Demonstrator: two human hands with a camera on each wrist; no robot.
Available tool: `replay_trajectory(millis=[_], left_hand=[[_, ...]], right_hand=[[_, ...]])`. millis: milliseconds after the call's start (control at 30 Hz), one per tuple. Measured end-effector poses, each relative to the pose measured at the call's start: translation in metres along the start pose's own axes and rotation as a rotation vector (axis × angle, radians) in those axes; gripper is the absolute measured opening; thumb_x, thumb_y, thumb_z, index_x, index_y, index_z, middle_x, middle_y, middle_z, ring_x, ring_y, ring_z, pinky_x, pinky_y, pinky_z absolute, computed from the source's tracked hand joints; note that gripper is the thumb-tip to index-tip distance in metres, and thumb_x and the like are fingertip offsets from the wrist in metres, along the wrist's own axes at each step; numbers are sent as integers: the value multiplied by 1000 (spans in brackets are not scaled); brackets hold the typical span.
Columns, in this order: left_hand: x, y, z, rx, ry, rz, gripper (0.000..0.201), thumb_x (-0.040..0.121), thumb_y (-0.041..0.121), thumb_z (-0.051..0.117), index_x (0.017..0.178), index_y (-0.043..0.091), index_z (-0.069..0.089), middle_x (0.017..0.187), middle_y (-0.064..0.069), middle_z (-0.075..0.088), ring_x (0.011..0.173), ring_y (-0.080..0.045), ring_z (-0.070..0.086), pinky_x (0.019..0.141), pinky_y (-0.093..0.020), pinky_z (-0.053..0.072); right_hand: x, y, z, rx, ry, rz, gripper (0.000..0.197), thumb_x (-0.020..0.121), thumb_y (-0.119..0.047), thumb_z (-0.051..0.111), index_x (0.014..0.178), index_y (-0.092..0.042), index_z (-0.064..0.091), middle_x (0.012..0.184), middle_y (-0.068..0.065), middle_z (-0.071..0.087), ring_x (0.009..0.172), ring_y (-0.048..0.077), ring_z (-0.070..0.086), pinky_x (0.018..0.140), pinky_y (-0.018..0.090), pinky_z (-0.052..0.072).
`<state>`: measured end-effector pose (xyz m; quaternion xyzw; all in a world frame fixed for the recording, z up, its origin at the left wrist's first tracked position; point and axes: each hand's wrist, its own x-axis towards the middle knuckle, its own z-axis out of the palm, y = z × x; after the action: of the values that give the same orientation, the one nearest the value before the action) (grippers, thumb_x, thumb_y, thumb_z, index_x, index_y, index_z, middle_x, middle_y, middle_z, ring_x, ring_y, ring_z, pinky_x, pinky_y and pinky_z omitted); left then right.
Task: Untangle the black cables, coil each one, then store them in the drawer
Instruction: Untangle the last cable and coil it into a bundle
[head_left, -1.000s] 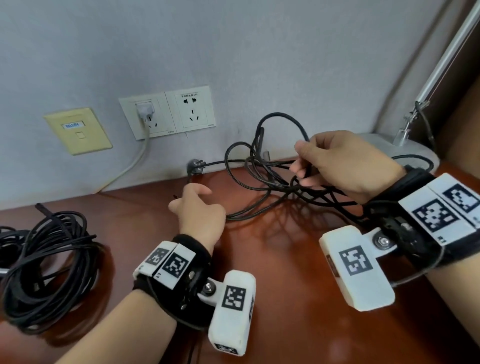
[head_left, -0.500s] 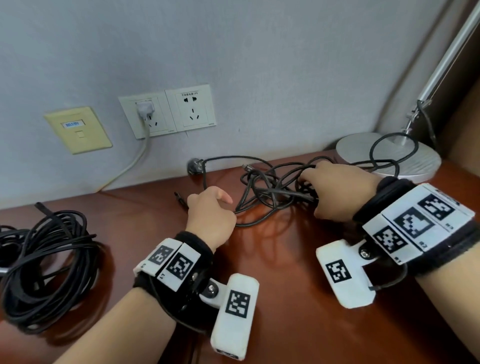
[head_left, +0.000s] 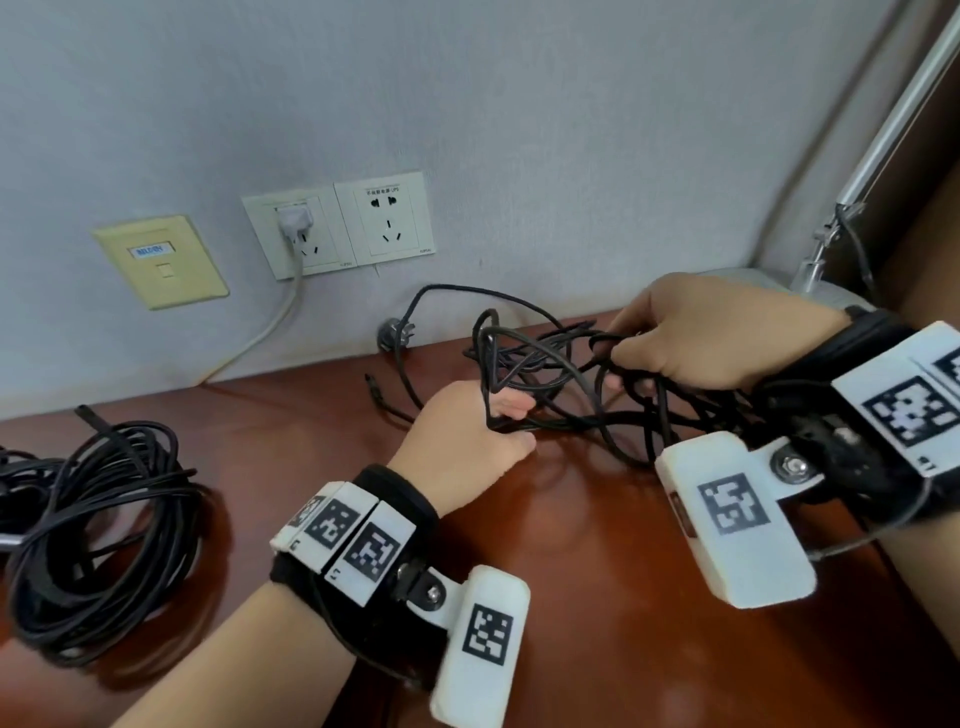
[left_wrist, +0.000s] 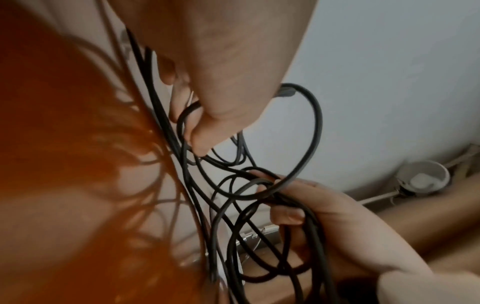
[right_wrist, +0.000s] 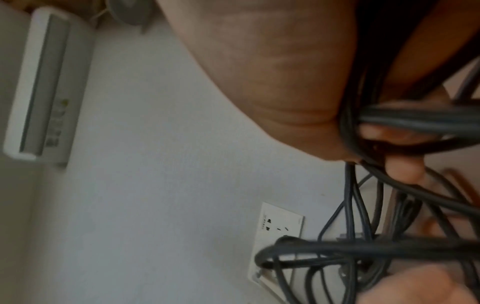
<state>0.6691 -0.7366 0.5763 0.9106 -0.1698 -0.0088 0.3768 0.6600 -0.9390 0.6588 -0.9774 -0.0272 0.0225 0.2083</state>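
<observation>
While left hand (head_left: 467, 441) (curled) grips tangled cables (head_left: 550, 379)

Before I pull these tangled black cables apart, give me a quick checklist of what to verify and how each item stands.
1. Left hand grips a loop of the tangled black cables: ok.
2. Right hand holds a bunch of strands: ok.
3. Tangle lifted off the reddish-brown wooden desk: partly; some strands lie on it.
4. Free black plug unplugged, at the wall's foot: ok.
5. Strands separated: not ok, loops cross between the hands.
6. Coiled black cable bundle at the left lies apart: ok.
7. Drawer ready: cannot tell, none in view.
</observation>
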Motion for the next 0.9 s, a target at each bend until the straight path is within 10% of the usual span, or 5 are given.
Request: replay_trajectory(millis=[133,267,467,733,900], left_hand=[[3,-13,-1,-229,207,-175,28,82,9,74,104,19,60,102,2,65,93,-9,63,76,-13,46],[3,-17,-2,-101,22,-167,42,84,25,75,119,21,54,107,7,64,101,-3,60,89,-20,46],[-2,-9,-5,120,-211,-34,34,66,67,58,76,36,66,69,17,58,66,-1,53,81,-36,48],[-5,-1,-8,115,-126,-15,15,83,41,72,91,30,65,89,14,65,83,2,61,78,-19,47],[-14,17,-14,86,-179,101,32,80,40,76,110,31,67,115,18,63,109,5,55,99,-20,41]], right_hand=[[7,11,-10,383,-137,77,22,90,-17,56,86,-19,78,53,0,59,38,12,40,40,18,33],[10,23,-20,620,-93,89,23,94,-15,53,77,-11,68,55,-1,61,41,7,54,39,18,45],[22,43,-19,1082,-111,331,39,100,-42,42,79,-14,58,48,-4,54,35,7,47,36,15,40],[17,31,-12,1094,-174,335,21,87,-23,64,73,-10,56,55,2,53,43,10,43,41,16,40],[15,9,-11,1256,-170,267,12,92,-11,58,81,-5,58,57,3,58,38,4,48,42,11,42]])
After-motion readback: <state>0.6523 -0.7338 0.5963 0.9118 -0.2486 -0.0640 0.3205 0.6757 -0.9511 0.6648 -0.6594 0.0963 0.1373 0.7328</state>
